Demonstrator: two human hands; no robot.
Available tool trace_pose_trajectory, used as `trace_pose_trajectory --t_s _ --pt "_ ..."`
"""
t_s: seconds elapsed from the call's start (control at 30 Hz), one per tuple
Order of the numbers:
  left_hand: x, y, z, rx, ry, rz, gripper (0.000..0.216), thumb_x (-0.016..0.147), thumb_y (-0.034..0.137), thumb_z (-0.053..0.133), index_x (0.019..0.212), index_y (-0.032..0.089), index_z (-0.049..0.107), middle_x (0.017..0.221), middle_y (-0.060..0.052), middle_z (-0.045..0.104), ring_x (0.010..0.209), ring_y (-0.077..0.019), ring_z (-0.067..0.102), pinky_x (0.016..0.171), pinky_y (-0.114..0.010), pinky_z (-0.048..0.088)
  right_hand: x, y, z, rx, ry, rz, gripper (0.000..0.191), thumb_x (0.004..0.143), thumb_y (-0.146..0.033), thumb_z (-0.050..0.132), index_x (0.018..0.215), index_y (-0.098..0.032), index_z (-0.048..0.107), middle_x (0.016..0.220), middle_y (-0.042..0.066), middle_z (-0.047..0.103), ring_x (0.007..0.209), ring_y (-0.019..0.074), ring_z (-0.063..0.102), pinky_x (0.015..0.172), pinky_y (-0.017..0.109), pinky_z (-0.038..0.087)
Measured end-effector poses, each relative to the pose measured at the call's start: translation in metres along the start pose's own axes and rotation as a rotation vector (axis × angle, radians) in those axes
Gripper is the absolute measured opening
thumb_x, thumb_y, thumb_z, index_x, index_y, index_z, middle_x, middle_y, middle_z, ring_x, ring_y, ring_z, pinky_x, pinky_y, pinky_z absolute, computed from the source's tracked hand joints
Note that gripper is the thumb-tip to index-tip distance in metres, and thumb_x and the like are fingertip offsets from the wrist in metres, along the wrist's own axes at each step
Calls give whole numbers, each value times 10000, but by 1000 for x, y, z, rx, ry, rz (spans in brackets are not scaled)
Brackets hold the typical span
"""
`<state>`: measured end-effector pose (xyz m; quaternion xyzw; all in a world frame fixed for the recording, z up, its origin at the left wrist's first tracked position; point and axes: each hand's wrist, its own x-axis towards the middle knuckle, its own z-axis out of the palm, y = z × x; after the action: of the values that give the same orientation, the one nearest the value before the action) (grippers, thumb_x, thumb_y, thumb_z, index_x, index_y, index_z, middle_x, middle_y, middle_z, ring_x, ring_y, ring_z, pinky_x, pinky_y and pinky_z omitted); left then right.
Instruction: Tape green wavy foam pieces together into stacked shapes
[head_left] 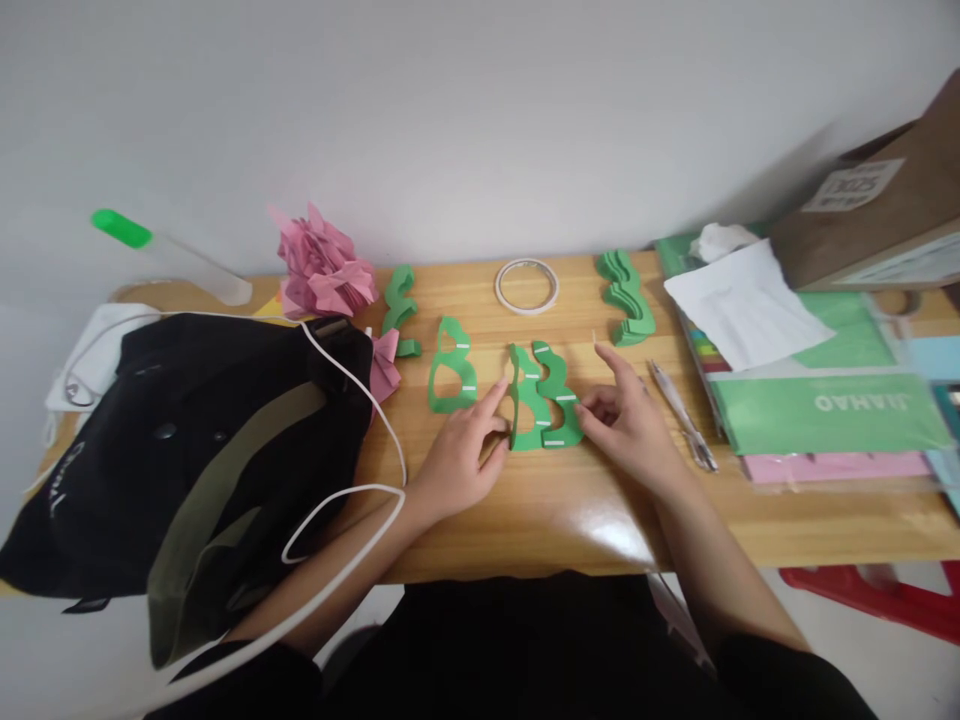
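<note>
Two green wavy paper cutouts lie side by side before me, the left one folded along its left edge and the right one overlapping or touching it. Short white strips, seemingly tape, cross both. My left hand rests at the left cutout's folded edge, index finger stretched and fingers apart. With thumb and bent fingers, my right hand pinches the right cutout's outer edge, its index finger pointing up. A thin pale strip shows near that fingertip. Left of my hands lies another green cutout with white strips.
At the back are a tape roll, stacked green cutouts, one green piece and pink folded paper. A black bag with a white cable lies left. Right are a pen, paper packs and a cardboard box.
</note>
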<state>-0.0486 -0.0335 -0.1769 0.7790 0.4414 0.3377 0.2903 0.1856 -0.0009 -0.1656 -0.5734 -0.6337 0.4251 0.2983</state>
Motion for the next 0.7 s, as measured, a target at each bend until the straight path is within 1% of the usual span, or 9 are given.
trace_pose_trajectory --t_s 0.1,0.27,0.33,0.4,0.43,0.5,0.53,0.6,0.7 --pt "1 1 -1 2 -20 6 818 895 117 510 1554 280 54 891 -20 719 950 -230 646 875 -425 481 0 -1 1 20 -11 12 741 829 -309 597 1472 -185 249 668 -31 601 527 164 558 507 308 438" --pt "1 3 -1 -8 -69 51 819 877 122 540 1550 277 100 919 -15 736 920 -222 670 871 -422 486 -2 0 1 67 -29 19 748 824 -326 608 1466 -188 249 663 -42 598 535 153 562 510 287 440" --pt "1 3 -1 25 -30 79 805 876 128 555 1545 269 129 881 -2 741 880 -215 681 851 -412 495 -2 0 1 74 -36 18 748 825 -333 612 1465 -193 250 667 -45 598 541 150 565 513 280 439" --pt "0 2 0 102 66 83 775 874 122 568 1531 263 182 846 3 737 846 -209 687 825 -399 506 -3 0 1 75 -41 17 751 823 -337 615 1464 -194 250 668 -46 600 539 149 564 513 278 435" --pt "1 1 0 144 120 76 762 870 124 580 1522 261 209 868 -7 738 856 -213 688 822 -400 512 -3 0 0 75 -43 18 753 821 -337 617 1463 -194 250 666 -46 602 536 150 564 512 279 435" --pt "3 -1 1 197 190 56 765 860 149 611 1511 256 222 1026 -61 727 968 -243 682 866 -433 520 -2 0 0 74 -52 18 759 818 -331 616 1465 -192 245 659 -46 608 531 154 567 514 285 438" --pt "4 -2 1 201 191 48 789 856 171 628 1515 250 200 1145 -101 695 1069 -271 656 908 -465 514 -2 0 0 74 -58 17 761 818 -326 612 1467 -189 240 659 -44 611 534 156 572 517 289 442" --pt "7 -4 3 171 123 45 876 858 220 647 1535 232 91 1348 -179 578 1260 -328 549 992 -536 473 -2 0 1 72 -65 17 760 818 -316 602 1468 -180 234 665 -38 618 544 162 584 523 294 446" --pt "11 -8 5 126 -23 30 1014 866 269 662 1535 223 -98 1456 -232 462 1387 -358 410 1061 -600 404 -2 2 1 64 -67 15 758 812 -308 601 1464 -181 237 676 -33 627 554 168 595 524 298 448"
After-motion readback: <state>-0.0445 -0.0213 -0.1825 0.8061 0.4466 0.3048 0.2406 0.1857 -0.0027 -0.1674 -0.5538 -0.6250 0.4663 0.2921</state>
